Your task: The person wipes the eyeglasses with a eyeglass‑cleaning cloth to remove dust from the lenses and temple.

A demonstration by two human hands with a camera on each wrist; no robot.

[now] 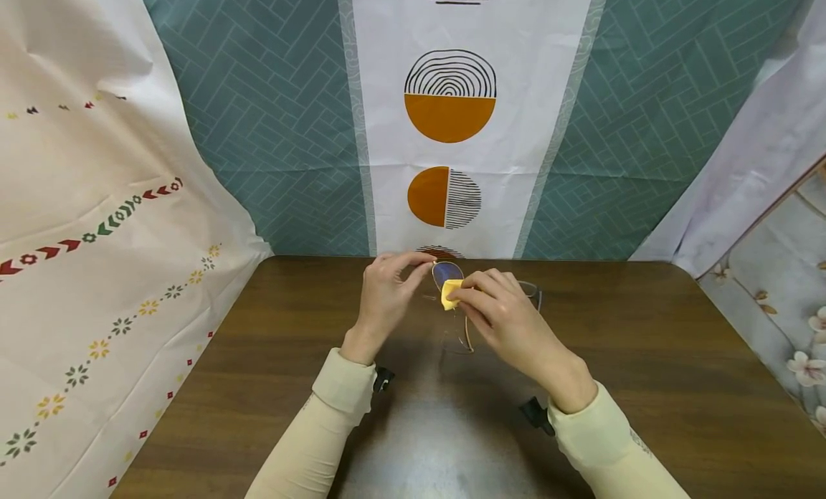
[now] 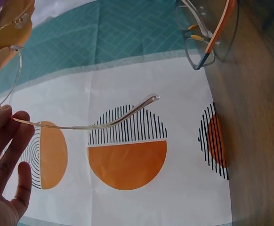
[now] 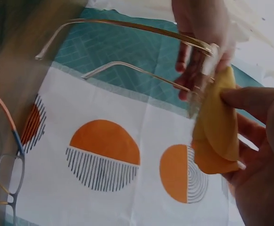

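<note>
Thin gold-rimmed eyeglasses [image 1: 446, 272] are held up above the table. My left hand [image 1: 388, 292] pinches them between thumb and fingertips at one outer corner of the frame, by the hinge. In the left wrist view a temple arm [image 2: 91, 127] extends away from those fingertips. A folded yellow cloth [image 1: 449, 296] is pinched by my right hand [image 1: 510, 320] and lies against the other lens. The right wrist view shows the cloth [image 3: 218, 127] covering much of the front, with both temple arms pointing away from me.
Another pair of glasses, grey-framed with orange on the temples [image 2: 200, 52], lies on the brown wooden table [image 1: 284, 384] behind my right hand. A patterned curtain [image 1: 284, 126] hangs at the table's far edge, with pale cloths [image 1: 77, 198] at the sides.
</note>
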